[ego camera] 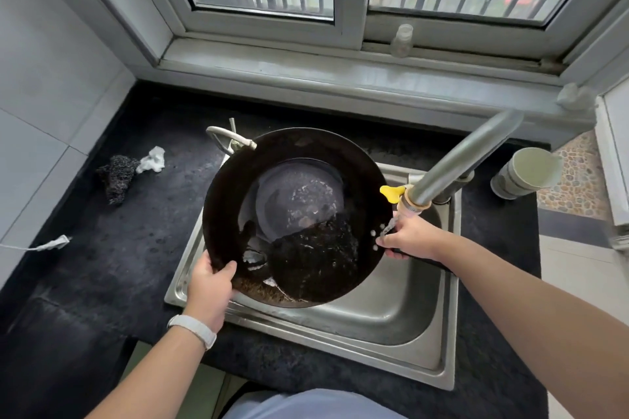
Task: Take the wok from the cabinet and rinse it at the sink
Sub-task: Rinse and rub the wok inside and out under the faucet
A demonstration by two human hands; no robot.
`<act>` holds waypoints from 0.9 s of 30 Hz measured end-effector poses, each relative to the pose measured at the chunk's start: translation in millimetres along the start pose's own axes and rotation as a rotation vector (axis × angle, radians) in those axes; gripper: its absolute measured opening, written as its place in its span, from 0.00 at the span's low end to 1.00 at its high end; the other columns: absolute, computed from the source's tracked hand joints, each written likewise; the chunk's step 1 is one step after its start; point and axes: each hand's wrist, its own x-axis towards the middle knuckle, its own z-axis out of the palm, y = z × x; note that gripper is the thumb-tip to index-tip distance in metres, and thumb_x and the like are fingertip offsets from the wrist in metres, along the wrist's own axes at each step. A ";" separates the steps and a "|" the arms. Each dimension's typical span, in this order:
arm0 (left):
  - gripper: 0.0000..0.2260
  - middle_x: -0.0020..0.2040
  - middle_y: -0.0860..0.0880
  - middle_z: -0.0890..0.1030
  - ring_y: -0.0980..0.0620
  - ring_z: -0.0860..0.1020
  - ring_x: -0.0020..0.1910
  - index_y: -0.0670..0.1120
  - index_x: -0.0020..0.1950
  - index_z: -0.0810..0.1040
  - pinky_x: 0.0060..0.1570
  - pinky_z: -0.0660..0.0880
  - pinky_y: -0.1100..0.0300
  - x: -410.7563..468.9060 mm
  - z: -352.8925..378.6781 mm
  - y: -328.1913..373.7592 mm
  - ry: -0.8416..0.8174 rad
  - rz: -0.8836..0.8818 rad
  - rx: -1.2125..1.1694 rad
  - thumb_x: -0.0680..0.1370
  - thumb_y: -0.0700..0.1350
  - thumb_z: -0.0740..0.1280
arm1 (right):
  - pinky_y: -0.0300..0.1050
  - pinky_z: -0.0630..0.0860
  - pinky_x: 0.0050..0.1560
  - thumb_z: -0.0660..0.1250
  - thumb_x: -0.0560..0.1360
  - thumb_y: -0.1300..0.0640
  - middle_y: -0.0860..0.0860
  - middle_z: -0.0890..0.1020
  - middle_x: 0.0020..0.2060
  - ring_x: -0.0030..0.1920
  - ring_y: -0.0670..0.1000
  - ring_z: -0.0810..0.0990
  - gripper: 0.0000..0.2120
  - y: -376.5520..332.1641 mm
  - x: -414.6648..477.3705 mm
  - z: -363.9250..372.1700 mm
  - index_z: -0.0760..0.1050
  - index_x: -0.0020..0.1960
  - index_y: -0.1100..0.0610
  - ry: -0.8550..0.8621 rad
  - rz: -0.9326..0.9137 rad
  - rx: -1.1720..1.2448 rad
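A large black wok (289, 177) is held tilted over the steel sink (401, 313), with water pooled in its lower part near me. My left hand (211, 286) grips the wok's near-left rim, thumb inside. My right hand (408, 238) is closed on the wok's handle at its right side, just below the spout of the grey tap (452, 163). A thin stream of water falls from the spout next to my right hand. The tap carries a small yellow lever (391, 193).
A dark scouring pad (117, 177) and a crumpled white cloth (153, 160) lie on the black counter (102, 248) to the left. A white cord end (54, 243) lies nearer the wall. A grey pipe (524, 177) stands at right. A small bottle (401, 41) sits on the window sill.
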 end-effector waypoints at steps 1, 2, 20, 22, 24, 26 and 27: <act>0.14 0.56 0.46 0.85 0.41 0.83 0.55 0.54 0.56 0.79 0.54 0.81 0.41 1.0 -1.4 0.3 0.009 -0.006 0.000 0.83 0.34 0.63 | 0.33 0.72 0.26 0.66 0.78 0.66 0.48 0.79 0.27 0.22 0.39 0.76 0.08 -0.2 4.7 -0.7 0.75 0.41 0.59 -0.006 -0.008 -0.004; 0.14 0.57 0.46 0.85 0.41 0.83 0.56 0.53 0.59 0.79 0.55 0.81 0.39 1.4 -2.9 0.7 0.013 -0.010 -0.006 0.83 0.34 0.63 | 0.33 0.72 0.26 0.66 0.78 0.66 0.50 0.78 0.29 0.23 0.40 0.76 0.07 0.6 8.9 -1.0 0.75 0.41 0.60 -0.018 -0.011 -0.008; 0.12 0.56 0.43 0.85 0.43 0.83 0.52 0.46 0.62 0.79 0.44 0.83 0.47 -18.3 -26.9 -2.2 -0.019 -0.033 0.068 0.84 0.34 0.62 | 0.44 0.71 0.28 0.64 0.77 0.67 0.57 0.78 0.28 0.28 0.54 0.74 0.05 20.6 0.3 20.8 0.75 0.43 0.61 -0.194 0.009 0.039; 0.10 0.54 0.43 0.86 0.42 0.84 0.51 0.47 0.58 0.80 0.41 0.84 0.48 -18.3 -29.4 -4.7 -0.029 -0.040 0.095 0.84 0.35 0.62 | 0.45 0.70 0.28 0.64 0.77 0.68 0.55 0.78 0.27 0.26 0.53 0.74 0.05 26.1 -5.2 24.5 0.74 0.44 0.62 -0.195 0.031 0.072; 0.10 0.55 0.43 0.86 0.41 0.84 0.54 0.49 0.58 0.81 0.49 0.84 0.42 -18.3 -29.9 -7.1 -0.035 -0.035 0.119 0.84 0.37 0.63 | 0.45 0.69 0.28 0.64 0.77 0.68 0.55 0.77 0.27 0.24 0.52 0.74 0.04 29.6 -12.0 26.1 0.73 0.45 0.62 -0.196 0.042 0.086; 0.09 0.55 0.45 0.86 0.41 0.83 0.56 0.50 0.56 0.81 0.55 0.81 0.36 -19.4 -28.8 -6.0 -0.038 -0.017 0.158 0.84 0.38 0.64 | 0.45 0.69 0.28 0.64 0.78 0.67 0.56 0.77 0.27 0.24 0.52 0.73 0.03 30.4 -20.3 25.9 0.73 0.45 0.62 -0.204 0.044 0.077; 0.08 0.55 0.44 0.86 0.41 0.83 0.56 0.49 0.56 0.81 0.56 0.81 0.36 -19.8 -28.0 -5.1 -0.041 -0.010 0.170 0.84 0.39 0.64 | 0.45 0.68 0.28 0.64 0.78 0.66 0.56 0.77 0.26 0.24 0.53 0.72 0.03 30.6 -25.0 25.5 0.72 0.45 0.62 -0.207 0.045 0.074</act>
